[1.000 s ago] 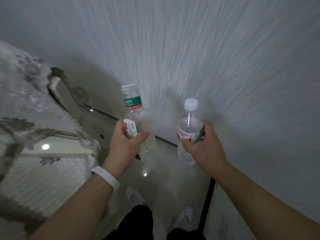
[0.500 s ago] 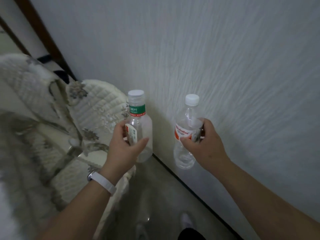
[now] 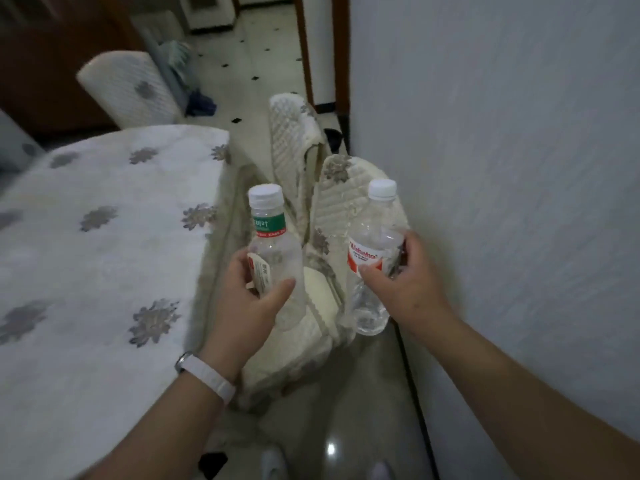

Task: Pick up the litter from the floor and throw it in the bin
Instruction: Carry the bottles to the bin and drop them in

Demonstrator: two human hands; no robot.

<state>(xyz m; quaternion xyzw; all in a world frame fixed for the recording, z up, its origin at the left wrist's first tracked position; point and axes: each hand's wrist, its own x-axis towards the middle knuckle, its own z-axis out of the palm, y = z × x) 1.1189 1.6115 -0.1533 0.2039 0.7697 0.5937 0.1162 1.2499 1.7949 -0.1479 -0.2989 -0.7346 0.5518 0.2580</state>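
My left hand (image 3: 247, 306) grips an empty clear bottle with a green-and-red neck label (image 3: 273, 244) and a white cap, held upright. My right hand (image 3: 408, 285) grips a second empty clear bottle with a red-and-white label (image 3: 370, 258), also upright with a white cap. Both bottles are held out in front of me at about the same height, a hand's width apart. No bin is in view.
A table with a white flowered cloth (image 3: 90, 258) fills the left. Two chairs with quilted cream covers (image 3: 332, 202) stand straight ahead by the wall (image 3: 502, 168). A third covered chair (image 3: 131, 88) is at the far left. Tiled floor (image 3: 249, 64) runs beyond toward a doorway.
The view has swung up and away from the wall, so the table, chairs and far floor have come into sight. Both hands still hold their bottles the same way.
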